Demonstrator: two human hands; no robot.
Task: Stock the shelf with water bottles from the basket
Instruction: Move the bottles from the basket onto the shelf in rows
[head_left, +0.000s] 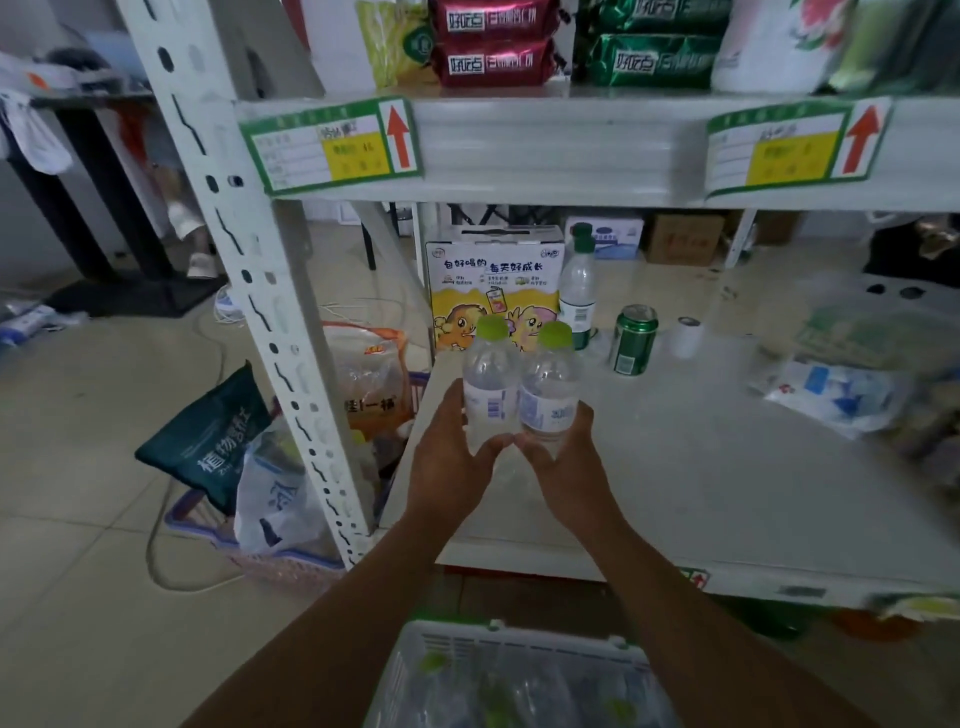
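Note:
Two clear water bottles with light-green caps stand side by side, upright, over the left part of the white shelf board (701, 467). My left hand (452, 462) grips the left bottle (488, 379) low on its body. My right hand (566, 467) grips the right bottle (550, 384) the same way. Whether their bases touch the board is hidden by my hands. Below me, a white slatted basket (509, 644) holds several more green-capped bottles lying down.
Behind the two bottles stand a cartoon drink carton (493, 280), a taller green-capped bottle (576, 291), a green can (632, 340) and a small white roll (687, 338). Plastic bags (841, 389) lie on the shelf's right. A white upright post (249, 291) stands left, with a purple basket (270, 556) of bags behind it.

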